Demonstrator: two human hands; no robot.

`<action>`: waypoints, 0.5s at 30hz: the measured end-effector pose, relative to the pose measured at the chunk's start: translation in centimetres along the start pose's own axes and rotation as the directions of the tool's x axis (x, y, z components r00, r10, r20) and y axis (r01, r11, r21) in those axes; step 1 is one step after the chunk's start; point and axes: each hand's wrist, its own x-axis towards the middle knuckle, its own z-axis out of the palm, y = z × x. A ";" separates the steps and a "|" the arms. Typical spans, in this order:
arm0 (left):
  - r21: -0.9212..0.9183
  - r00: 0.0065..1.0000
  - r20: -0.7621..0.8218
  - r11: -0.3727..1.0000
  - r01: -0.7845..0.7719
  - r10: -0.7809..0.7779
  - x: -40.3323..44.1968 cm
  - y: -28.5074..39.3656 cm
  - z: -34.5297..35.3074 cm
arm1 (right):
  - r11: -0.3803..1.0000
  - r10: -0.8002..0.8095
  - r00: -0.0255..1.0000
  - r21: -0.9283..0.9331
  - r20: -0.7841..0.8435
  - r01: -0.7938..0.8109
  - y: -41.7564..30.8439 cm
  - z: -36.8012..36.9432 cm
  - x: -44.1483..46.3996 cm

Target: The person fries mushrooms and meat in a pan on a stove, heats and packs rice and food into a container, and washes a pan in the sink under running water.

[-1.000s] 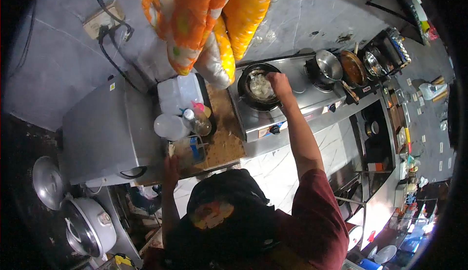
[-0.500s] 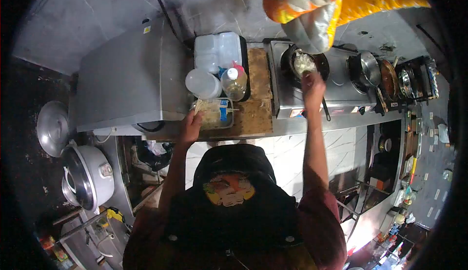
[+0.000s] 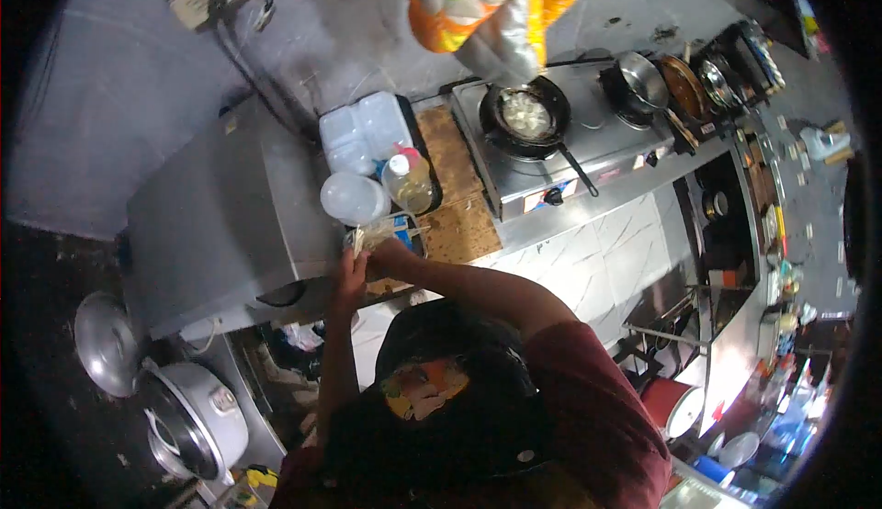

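My left hand (image 3: 352,275) is closed on a small bundle of thin pale sticks (image 3: 359,241) at the board's left edge. Beside it, over a clear rectangular container (image 3: 406,233), is my right hand (image 3: 393,259); its fingers are hidden, and what it may hold cannot be made out. Behind the hands stand a round white tub (image 3: 355,198) and a clear bottle with a white cap (image 3: 409,186). A black frying pan (image 3: 555,105) with pale pieces of food (image 3: 525,115) sits on the left burner.
A grey metal box (image 3: 207,220) stands left of the wooden board (image 3: 464,229). More pans (image 3: 640,82) line the stove's right side. Orange and yellow packaging (image 3: 478,4) hangs above. A rice cooker (image 3: 197,417) is at the lower left.
My right hand has left the frying pan and come over beside my left hand at the container. My left hand still holds the sticks. The camera view has turned and shifted.
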 end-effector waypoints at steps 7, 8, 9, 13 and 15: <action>0.093 0.978 -0.027 0.974 -0.205 0.209 -0.5 -4.1 2.3 | 0.980 -0.132 0.990 0.155 0.042 0.124 3.3 3.5 -0.8; 0.147 0.959 -0.066 0.953 -0.265 0.277 -0.5 -4.1 2.5 | 0.960 -0.259 0.964 0.126 0.054 0.251 4.1 4.0 -1.1; -0.151 0.998 -0.028 0.987 0.057 -0.062 -0.5 -3.5 2.6 | 0.858 -0.162 0.987 0.496 0.007 0.137 4.0 3.3 -2.3; -0.498 0.870 0.264 0.714 0.492 -0.416 -0.1 -2.5 2.1 | 0.901 -0.094 0.981 0.404 -0.167 0.155 4.8 1.7 -4.8; -0.522 0.863 0.297 0.688 0.505 -0.408 -0.1 -1.6 1.8 | 0.922 -0.105 0.966 0.340 -0.236 0.184 4.4 -1.3 -6.3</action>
